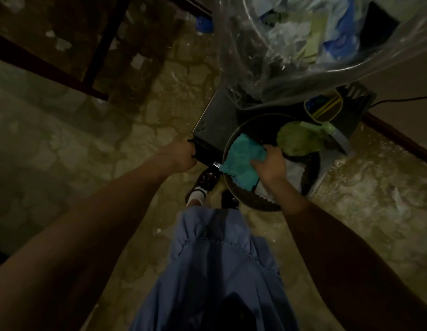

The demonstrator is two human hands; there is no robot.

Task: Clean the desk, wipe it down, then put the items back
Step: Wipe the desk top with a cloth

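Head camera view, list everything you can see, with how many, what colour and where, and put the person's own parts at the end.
cloth: one, teal, over the pan's near rim, held by the right hand
pan: one, dark, round, on the low stand at centre right
green item: one, inside the pan at its far side; what it is I cannot tell
stand: one, grey metal, under the pan
plastic bag: one, clear, full of rubbish, top right
floor: stone-patterned, tan
shoes: two, dark, below the pan
skirt: one, blue, bottom centre
left hand: grips a dark handle at the stand's edge
right hand: pinches the cloth
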